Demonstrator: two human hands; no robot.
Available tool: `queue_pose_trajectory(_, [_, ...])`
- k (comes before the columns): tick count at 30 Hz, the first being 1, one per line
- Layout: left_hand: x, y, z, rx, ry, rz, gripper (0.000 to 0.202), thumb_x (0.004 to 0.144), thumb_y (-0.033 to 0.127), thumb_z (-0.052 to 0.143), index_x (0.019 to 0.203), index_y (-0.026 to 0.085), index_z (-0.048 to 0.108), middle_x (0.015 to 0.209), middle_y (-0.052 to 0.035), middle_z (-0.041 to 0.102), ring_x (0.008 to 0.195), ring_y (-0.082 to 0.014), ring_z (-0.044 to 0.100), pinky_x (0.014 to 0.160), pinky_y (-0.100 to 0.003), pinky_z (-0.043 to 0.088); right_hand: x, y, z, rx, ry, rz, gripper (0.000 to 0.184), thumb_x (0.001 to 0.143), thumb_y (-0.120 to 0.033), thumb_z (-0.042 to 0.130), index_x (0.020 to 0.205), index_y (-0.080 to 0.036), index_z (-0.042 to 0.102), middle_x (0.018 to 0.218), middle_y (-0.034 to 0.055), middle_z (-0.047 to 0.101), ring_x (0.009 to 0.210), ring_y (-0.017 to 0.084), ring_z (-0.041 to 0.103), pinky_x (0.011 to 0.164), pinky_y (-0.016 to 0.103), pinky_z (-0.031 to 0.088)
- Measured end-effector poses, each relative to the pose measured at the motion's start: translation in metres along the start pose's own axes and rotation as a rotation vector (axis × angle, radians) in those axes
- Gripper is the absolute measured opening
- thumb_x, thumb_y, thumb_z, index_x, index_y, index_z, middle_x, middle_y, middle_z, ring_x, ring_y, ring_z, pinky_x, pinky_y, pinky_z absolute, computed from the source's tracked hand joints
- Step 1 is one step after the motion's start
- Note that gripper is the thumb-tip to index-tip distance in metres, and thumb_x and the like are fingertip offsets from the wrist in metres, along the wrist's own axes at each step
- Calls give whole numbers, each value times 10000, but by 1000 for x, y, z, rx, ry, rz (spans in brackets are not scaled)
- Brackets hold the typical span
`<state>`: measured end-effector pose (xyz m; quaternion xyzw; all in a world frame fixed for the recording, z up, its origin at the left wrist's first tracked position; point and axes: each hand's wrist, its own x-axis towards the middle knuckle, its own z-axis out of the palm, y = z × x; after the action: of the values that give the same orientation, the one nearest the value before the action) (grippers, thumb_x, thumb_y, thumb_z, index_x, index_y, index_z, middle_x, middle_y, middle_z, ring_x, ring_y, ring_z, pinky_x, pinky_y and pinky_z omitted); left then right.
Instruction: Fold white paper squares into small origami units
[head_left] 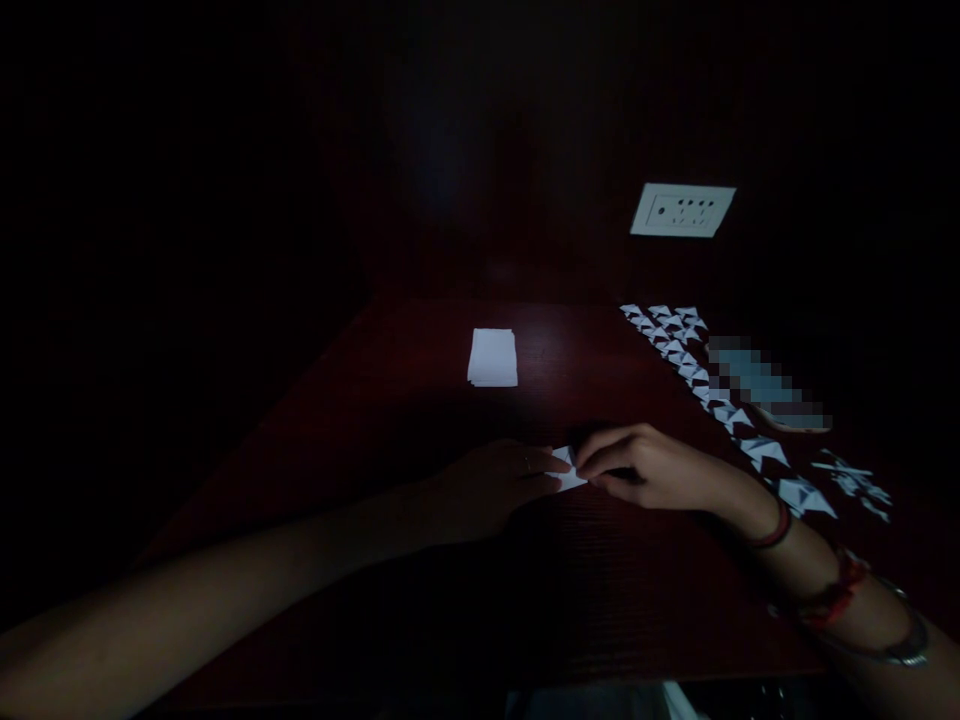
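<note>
A small piece of white paper [571, 478], partly folded, lies on the dark red table near its middle. From the left, my left hand [504, 485] rests with outstretched fingers on the paper's left part, holding it down. My right hand [637, 465] has its thumb and fingertips pinched at the paper's right edge. Fingers cover part of the folds. Beyond my hands is a stack of white paper sheets [493, 358]. Several folded white paper pieces [761, 451] stand in rows along the table's right side.
A phone [772, 385], blurred out, lies right of the folded pieces. Nearer is a small heap of white paper strips [853, 482]. A white socket plate [683, 210] is on the wall behind. The surroundings are very dark; the table's front edge [600, 680] shows below.
</note>
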<state>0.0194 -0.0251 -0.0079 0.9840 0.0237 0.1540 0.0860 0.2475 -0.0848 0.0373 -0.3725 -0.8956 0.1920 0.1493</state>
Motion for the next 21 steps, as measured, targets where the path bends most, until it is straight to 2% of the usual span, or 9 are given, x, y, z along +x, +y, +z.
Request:
queue_pose_trajectory(9, [3,4,-2,-12,7,-16,335,853,164,440,1186,189,415,1211,-47,470,1181,-195,337,963,-373,312,0,6,0,59,30,17,236,761,-96,483,932,-163,631,929,37,600,810,119,566,747,243,440])
queue_pose_trajectory(13, [3,4,-2,-19,25,-18,353,849,150,443,1196,198,404,1209,-48,471,1172,-187,352,956,-367,321,1,8,0,5,5,6,260,777,-112,475,987,-177,615,939,37,583,811,113,553,741,233,429])
queue_pose_trajectory(21, [5,3,-8,-66,-23,-10,414,791,37,421,1180,178,415,1210,-43,469,1177,-164,344,979,-341,300,0,-1,0,-181,-60,38,265,793,-113,438,974,-187,617,878,24,580,768,118,547,712,237,413])
